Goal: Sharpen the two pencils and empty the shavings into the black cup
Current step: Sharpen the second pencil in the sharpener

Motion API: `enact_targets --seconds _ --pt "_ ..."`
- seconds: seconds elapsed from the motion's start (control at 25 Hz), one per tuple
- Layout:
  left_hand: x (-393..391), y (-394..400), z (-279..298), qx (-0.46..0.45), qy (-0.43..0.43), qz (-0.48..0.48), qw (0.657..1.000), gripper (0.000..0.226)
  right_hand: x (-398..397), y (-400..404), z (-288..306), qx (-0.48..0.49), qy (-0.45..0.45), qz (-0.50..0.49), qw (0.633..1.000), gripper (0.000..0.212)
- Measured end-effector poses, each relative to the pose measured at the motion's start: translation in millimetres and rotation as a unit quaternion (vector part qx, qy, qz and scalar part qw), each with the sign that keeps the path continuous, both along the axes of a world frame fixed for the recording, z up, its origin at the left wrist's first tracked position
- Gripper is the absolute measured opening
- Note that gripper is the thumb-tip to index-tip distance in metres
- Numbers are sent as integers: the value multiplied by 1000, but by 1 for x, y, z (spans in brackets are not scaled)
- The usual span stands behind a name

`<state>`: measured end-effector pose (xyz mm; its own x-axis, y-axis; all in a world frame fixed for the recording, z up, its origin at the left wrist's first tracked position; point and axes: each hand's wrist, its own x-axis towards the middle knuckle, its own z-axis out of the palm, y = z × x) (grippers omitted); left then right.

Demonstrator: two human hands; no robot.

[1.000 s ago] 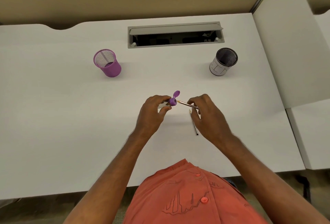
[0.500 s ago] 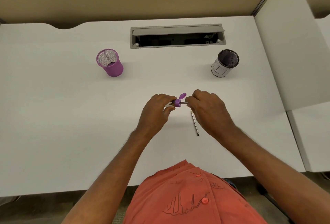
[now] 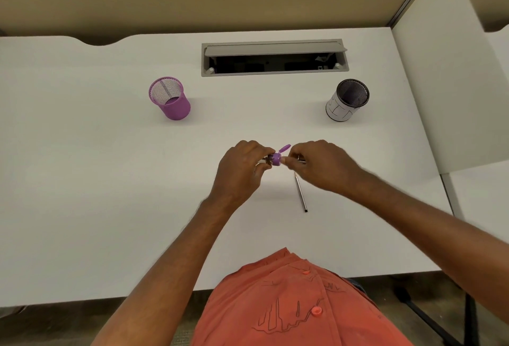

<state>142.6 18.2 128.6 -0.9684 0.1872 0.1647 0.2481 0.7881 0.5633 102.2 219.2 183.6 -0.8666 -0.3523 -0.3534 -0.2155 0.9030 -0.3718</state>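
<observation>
My left hand (image 3: 241, 169) pinches a small purple sharpener (image 3: 276, 158) with its lid flipped open, held above the middle of the white desk (image 3: 96, 180). My right hand (image 3: 321, 165) grips a pencil (image 3: 301, 161) whose tip is pushed into the sharpener; most of that pencil is hidden by my fingers. A second pencil (image 3: 300, 192) lies on the desk just below my right hand, tip pointing away from me. The black mesh cup (image 3: 347, 99) stands at the far right, well apart from both hands.
A purple mesh cup (image 3: 170, 101) stands at the far left. A grey cable hatch (image 3: 274, 57) with its lid raised sits at the back centre. A white side panel (image 3: 454, 83) borders the desk on the right.
My right hand has slid left along the pencil, pushing it further into the sharpener, so less of the pencil shows. The pencil on the desk has not moved.
</observation>
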Motion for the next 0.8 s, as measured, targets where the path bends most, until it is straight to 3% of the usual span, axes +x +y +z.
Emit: enact_targets --seconds 0.12,0.2,0.32,0.4,0.44,0.52,0.56,0.6,0.64,0.72,0.8 --pt "-1 -2 0 3 -10 -1 1000 27 11 9 -12 -32 181 109 977 11" --pt "-1 -3 0 6 -16 -7 1000 27 10 19 -23 14 310 186 932 3" --pt "0 -3 0 9 -27 -16 999 27 7 25 -30 73 439 212 870 13" --pt "0 -1 0 5 -19 -12 1000 26 6 21 -27 77 397 201 892 23" --pt "-1 -1 0 -1 -11 -8 1000 26 6 16 -23 75 333 171 924 29" --pt "-3 -2 -1 -14 8 -5 1000 28 -4 9 -9 39 108 77 990 36" --pt "-4 -2 -1 -21 15 -7 1000 28 -11 7 -2 -25 -39 17 999 38" --pt "-5 -1 -1 -24 19 -12 999 28 -16 6 3 -93 -161 -38 982 40" --pt "-5 0 0 -26 20 -19 999 28 -21 7 6 -132 -224 -71 963 42" --pt "-6 2 1 -18 13 -23 999 28 -23 6 10 -101 -185 -62 975 44" --pt "-7 0 2 -9 4 -18 1000 27 -13 8 8 -42 -38 -4 998 32"
